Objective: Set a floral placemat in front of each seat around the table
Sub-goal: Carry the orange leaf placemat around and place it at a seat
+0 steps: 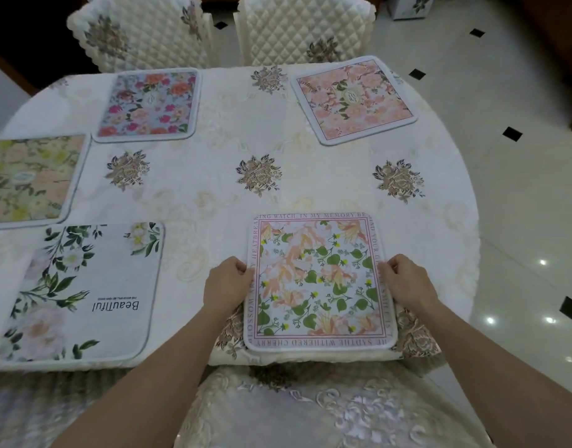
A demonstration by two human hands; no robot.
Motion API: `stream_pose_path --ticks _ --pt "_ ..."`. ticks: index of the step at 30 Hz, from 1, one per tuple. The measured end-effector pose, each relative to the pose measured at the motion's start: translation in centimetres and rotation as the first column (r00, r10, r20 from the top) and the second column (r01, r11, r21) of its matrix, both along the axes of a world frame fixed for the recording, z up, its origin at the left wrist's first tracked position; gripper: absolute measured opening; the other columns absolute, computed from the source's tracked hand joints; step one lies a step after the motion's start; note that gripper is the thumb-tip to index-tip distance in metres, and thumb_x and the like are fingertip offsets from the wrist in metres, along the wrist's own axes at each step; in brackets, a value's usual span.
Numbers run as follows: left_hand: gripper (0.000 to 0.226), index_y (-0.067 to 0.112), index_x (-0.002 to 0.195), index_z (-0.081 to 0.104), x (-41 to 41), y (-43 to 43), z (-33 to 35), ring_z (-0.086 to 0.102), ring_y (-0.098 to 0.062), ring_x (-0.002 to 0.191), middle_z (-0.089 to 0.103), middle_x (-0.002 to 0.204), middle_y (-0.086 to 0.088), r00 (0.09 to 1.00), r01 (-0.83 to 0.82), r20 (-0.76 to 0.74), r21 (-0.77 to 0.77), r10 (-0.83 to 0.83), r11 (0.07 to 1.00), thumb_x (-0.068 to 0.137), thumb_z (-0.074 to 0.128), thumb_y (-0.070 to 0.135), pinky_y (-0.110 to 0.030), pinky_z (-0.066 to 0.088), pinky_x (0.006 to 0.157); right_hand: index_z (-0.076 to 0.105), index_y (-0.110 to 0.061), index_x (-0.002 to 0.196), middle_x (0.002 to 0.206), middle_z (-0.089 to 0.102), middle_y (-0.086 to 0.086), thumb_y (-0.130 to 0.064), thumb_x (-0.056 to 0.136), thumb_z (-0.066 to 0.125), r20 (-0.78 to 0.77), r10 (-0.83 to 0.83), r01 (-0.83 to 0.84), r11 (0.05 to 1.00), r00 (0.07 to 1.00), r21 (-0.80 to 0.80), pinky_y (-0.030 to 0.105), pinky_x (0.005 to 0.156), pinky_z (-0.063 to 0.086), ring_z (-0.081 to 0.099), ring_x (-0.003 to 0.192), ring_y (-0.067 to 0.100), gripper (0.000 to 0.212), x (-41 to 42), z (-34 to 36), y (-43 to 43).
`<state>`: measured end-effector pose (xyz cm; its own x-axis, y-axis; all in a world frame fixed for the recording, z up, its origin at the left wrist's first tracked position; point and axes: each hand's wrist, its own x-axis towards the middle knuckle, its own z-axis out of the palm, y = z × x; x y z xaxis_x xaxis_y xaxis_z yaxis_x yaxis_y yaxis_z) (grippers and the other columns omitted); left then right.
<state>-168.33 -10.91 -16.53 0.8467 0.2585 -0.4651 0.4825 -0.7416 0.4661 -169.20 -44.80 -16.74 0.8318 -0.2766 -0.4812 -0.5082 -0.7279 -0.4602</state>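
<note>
Lower-centre placemat [320,281]: your left hand [228,286] and right hand [409,284] pinch its side edges; placing step. Next: square it, let go.

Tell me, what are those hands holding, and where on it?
Both hold the nearest placemat: the left hand pinches its left edge, the right hand its right edge, about midway along each side.

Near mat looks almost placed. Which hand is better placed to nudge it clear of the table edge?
Either, marginally the right hand: like the left hand, it pinches a side edge of the bordered floral placemat, and nothing lies on its side.
</note>
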Motion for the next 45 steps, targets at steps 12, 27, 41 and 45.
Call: stream_pose_path --ticks 12,27,41,45 --pt "0.050 0.020 0.145 0.036 -0.6 -7.3 -3.1 0.036 -0.027 0.139 0.036 0.153 -0.008 0.696 0.566 0.192 0.445 -0.692 0.694 0.099 0.031 0.040 -0.046 0.035 0.110 0.038 -0.008 0.145 0.152 0.037 0.014 -0.034 0.101 0.034 0.274 0.558 -0.433 0.806 0.783 -0.403 0.047 0.114 0.031 0.030 0.142 0.032 0.052 -0.8 -3.6 9.9" --pt "0.071 0.024 0.154 -0.014 -2.2 -5.0 -5.5 -0.017 -0.016 0.150 -0.015 0.164 0.000 0.702 0.590 0.153 0.422 -0.695 0.688 0.100 0.015 0.058 -0.044 0.004 0.123 0.009 -0.010 0.155 0.163 0.004 0.006 -0.059 0.098 0.028 0.187 0.580 -0.450 0.764 0.793 -0.463 0.040 0.121 0.008 -0.001 0.150 0.018 0.077 -2.2 -5.4 6.0" --pt "0.066 0.029 0.155 0.017 -2.7 -7.3 2.6 0.013 -0.022 0.151 0.017 0.163 -0.001 0.685 0.547 0.235 0.459 -0.690 0.700 0.096 0.024 0.057 -0.048 0.013 0.122 0.003 -0.021 0.155 0.163 0.005 0.004 -0.059 0.093 0.004 0.167 0.563 -0.451 0.777 0.809 -0.439 0.041 0.121 0.009 0.004 0.150 0.023 0.072 -3.2 3.0 5.2" --pt "0.066 0.028 0.155 0.018 -2.6 -8.8 4.3 0.020 -0.023 0.149 0.022 0.162 -0.001 0.600 0.590 0.264 0.491 -0.755 0.641 0.096 0.023 0.059 -0.047 0.015 0.121 0.015 -0.023 0.155 0.159 0.023 0.006 -0.056 0.090 0.009 0.196 0.546 -0.398 0.772 0.815 -0.496 0.044 0.120 0.018 0.017 0.148 0.026 0.073 -4.4 5.2 4.3"
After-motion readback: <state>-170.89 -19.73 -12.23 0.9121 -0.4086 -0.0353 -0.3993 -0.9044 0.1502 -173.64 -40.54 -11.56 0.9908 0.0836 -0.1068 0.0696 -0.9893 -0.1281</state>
